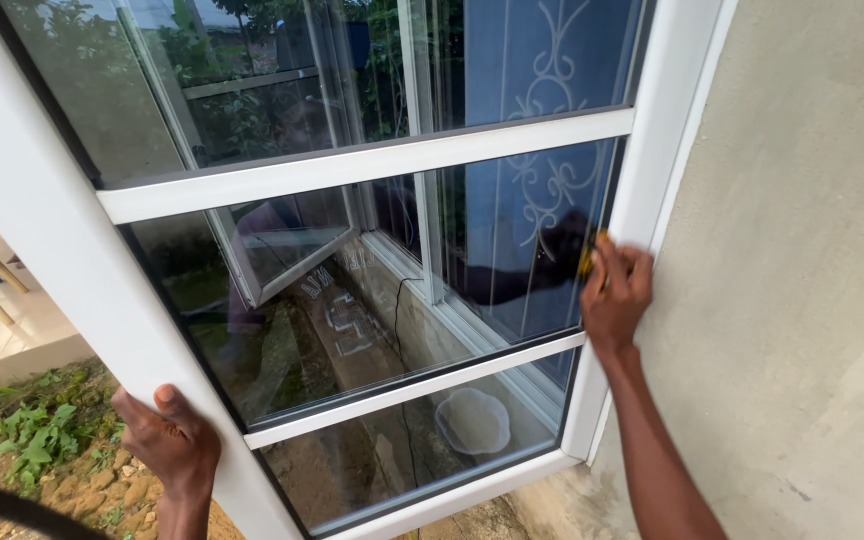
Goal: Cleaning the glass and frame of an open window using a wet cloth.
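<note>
The left hand wraps its fingers around the outer edge of the open white window frame. The right hand pinches a small yellow tool, mostly hidden, against the frame's hinge side beside the wall.

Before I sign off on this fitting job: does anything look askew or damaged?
The white-framed glass window sash tilts away from the grey wall, held by the left hand and right hand. No cracks show.

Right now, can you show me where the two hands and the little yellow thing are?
left hand [174, 440], head view, on its knuckles.
right hand [614, 290], head view, on its back.
yellow thing [588, 256], head view, on its visible edge.
</note>
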